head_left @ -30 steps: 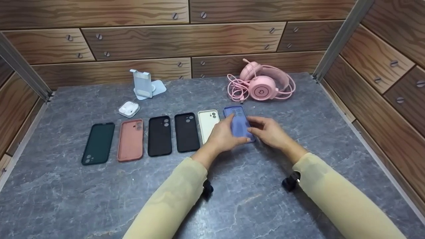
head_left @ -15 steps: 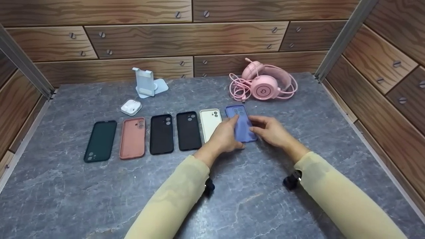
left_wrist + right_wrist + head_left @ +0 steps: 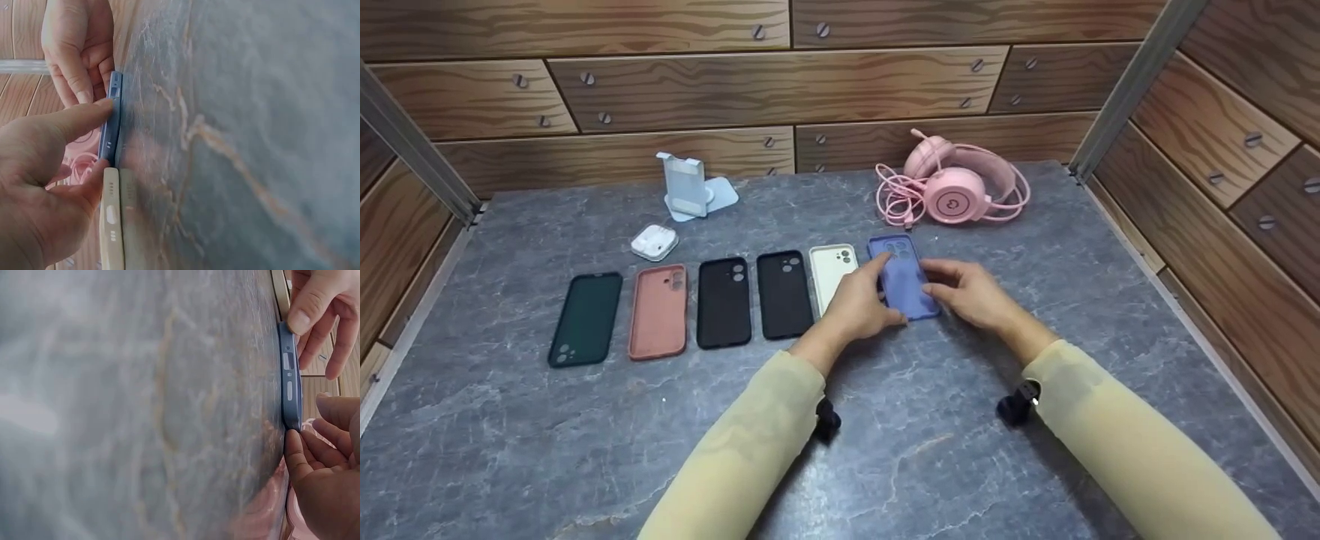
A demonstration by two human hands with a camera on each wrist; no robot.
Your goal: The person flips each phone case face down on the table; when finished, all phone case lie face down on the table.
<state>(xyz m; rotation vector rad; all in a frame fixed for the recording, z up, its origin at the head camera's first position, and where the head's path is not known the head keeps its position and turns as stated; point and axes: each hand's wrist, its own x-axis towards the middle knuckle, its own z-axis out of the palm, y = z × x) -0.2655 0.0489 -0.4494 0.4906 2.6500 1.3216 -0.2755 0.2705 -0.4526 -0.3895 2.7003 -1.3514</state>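
Two hands flank blue case (image 3: 905,286), cream case (image 3: 829,271) half-hidden

Pale yellow long sleeves (image 3: 750,450), black wrist-mounted cameras (image 3: 1017,401)

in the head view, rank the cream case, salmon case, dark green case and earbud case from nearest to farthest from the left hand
From the left hand:
1. Cream case, right beside it.
2. Salmon case, further left in the row.
3. Earbud case, behind the row, and dark green case, at the row's left end: too close to call.
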